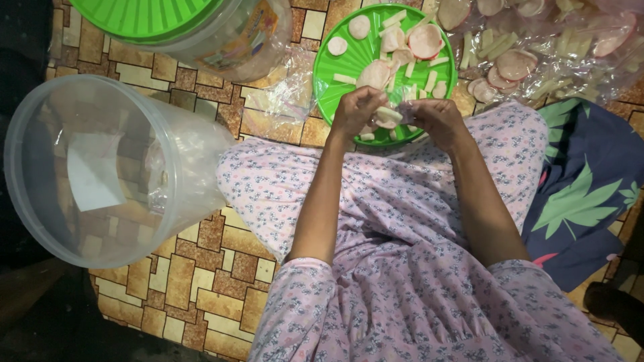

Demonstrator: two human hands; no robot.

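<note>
My left hand (355,110) and my right hand (439,119) meet over the near rim of a green round lid (329,77) that lies on the floor and carries pale round crackers (425,40) and stick-shaped pieces. Between the fingers of both hands is a small clear plastic bag (396,115) with a few pale pieces in it. My left fingers pinch a stick piece at the bag's mouth. My right hand grips the bag's other side. My knees in pink flowered cloth are just below.
A large clear plastic container (100,171) lies on its side at the left, mouth toward the camera. Another container with a green lid (154,17) stands at the top. A clear sheet with more crackers (537,60) lies top right. A dark leaf-patterned cloth (583,194) lies on the right.
</note>
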